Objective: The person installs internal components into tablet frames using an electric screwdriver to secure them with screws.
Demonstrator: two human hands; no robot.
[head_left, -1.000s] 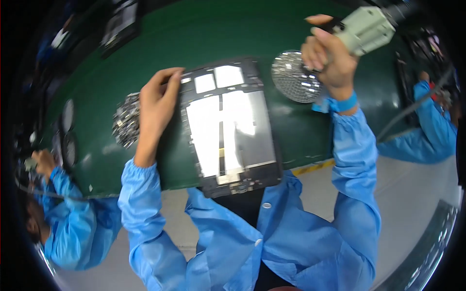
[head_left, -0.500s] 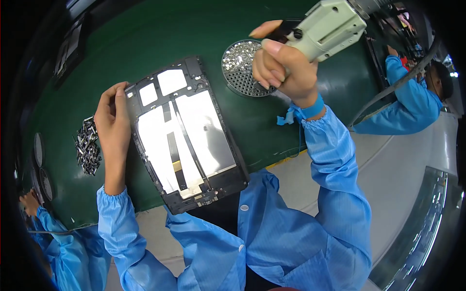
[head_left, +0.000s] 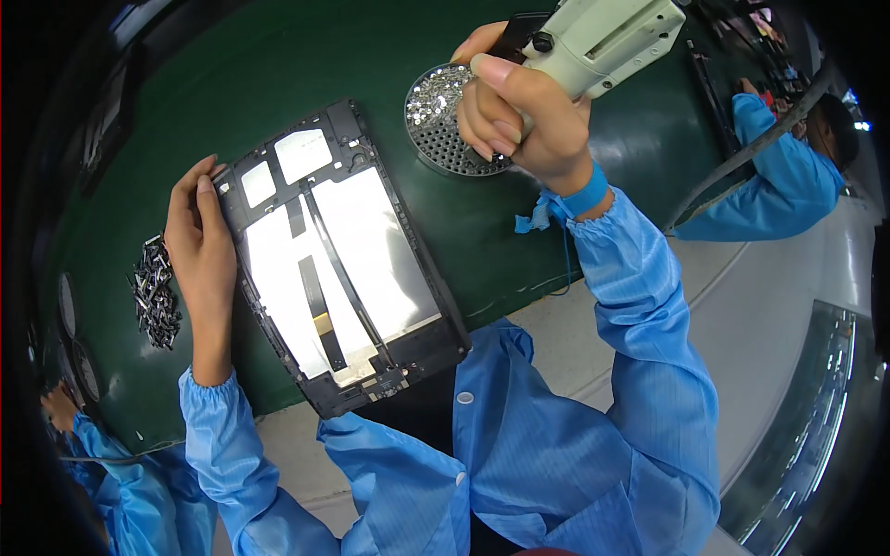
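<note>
Gripping the driver (head_left: 607,42), the right hand (head_left: 524,116) hangs clenched right over the screw dish (head_left: 436,125). Down-left lies the panel (head_left: 338,255), long axis running away from the person; the left hand (head_left: 199,246) rests flat, fingers extended, against its left edge.

A dark-framed tablet back panel (head_left: 338,264) with pale inner plates lies flat and slanted on the green table, while a pale electric screwdriver (head_left: 607,37) is held tilted above a round perforated screw tray (head_left: 443,125).
</note>
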